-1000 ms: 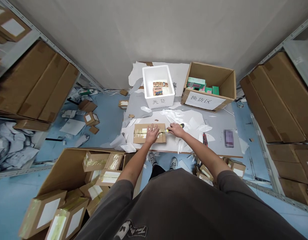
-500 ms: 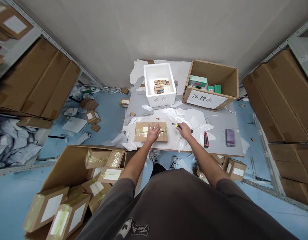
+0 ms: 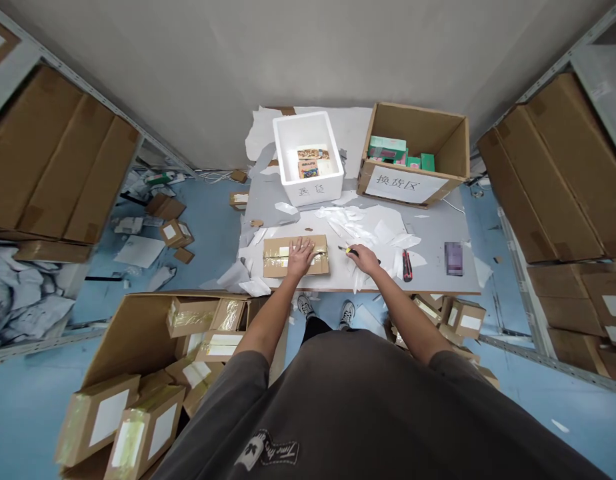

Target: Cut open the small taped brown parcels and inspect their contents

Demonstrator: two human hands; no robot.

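Left hand: left hand (image 3: 301,255) lies flat, fingers spread, pressing the top of the taped carton (image 3: 295,256); it grips nothing.
Right hand: right hand (image 3: 364,259) is closed around a yellow-tipped utility knife (image 3: 349,251), blade end pointing toward 9 o'clock.
Carton position: near front edge of the table (image 3: 438,273), left of centre, lying flat.
Carton long axis: runs 9 o'clock to 3 o'clock, with the tape seam along it.
Key relation: carton lies at 9 o'clock from the knife hand, just beside but apart; the left hand is nearer, already touching.
Nearby items: red cutter (image 3: 407,265) at 3 o'clock of the right hand; white foam box (image 3: 308,160) at 12 o'clock.
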